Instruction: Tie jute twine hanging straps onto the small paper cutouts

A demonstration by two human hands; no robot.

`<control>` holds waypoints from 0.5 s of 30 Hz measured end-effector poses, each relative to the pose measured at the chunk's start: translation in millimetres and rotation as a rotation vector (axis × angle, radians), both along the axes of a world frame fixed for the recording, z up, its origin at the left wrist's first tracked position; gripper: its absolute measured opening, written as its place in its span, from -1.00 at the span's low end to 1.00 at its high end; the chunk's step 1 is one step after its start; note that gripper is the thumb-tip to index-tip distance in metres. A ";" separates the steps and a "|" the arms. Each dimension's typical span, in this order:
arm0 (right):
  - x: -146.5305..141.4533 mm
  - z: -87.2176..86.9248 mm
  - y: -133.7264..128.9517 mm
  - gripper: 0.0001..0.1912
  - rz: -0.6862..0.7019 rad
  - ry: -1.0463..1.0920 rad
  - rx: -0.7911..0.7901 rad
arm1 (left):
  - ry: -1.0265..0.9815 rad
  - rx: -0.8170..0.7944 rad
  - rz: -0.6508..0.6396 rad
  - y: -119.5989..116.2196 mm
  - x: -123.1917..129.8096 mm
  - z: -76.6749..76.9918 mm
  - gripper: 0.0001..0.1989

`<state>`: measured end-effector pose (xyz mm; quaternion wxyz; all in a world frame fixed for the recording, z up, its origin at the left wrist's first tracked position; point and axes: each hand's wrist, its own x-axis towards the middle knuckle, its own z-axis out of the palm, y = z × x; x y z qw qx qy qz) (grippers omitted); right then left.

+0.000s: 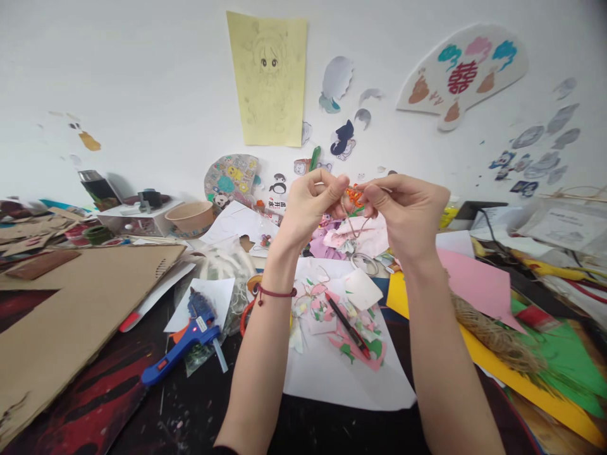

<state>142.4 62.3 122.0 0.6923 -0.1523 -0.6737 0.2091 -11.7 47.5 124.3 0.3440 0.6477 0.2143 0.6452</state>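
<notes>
Both hands are raised over the far part of the table with their fingertips pinched close together. A thin brown string (355,229) hangs in a loop between them. My left hand (318,201) is closed on one part of the string, and my right hand (401,205) pinches another part. Small orange pieces (353,194) show between the fingers; whether they are held or lie behind is unclear. Beneath my forearms, a white sheet (346,392) carries pink and green paper scraps, with a dark pen (348,325) lying across them.
A blue glue gun (184,347) rests left of my left forearm, near a large cardboard sheet (95,309). On the right are a twine bundle (493,332), yellow card (535,385) and pink paper (478,281). A brown bowl (190,217) stands at the back left.
</notes>
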 end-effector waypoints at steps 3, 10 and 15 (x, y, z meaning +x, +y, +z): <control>-1.9 -1.6 1.0 -0.80 -0.066 -0.019 -0.017 | 0.023 -0.067 0.033 -4.7 7.2 3.9 -0.61; -2.7 -1.4 2.3 -0.78 -0.133 -0.009 0.003 | -0.082 -0.230 0.008 -13.2 16.4 11.3 -0.63; -3.7 -1.8 1.4 -0.84 -0.121 0.034 0.039 | -0.194 -0.397 -0.081 -18.1 20.2 17.9 -0.66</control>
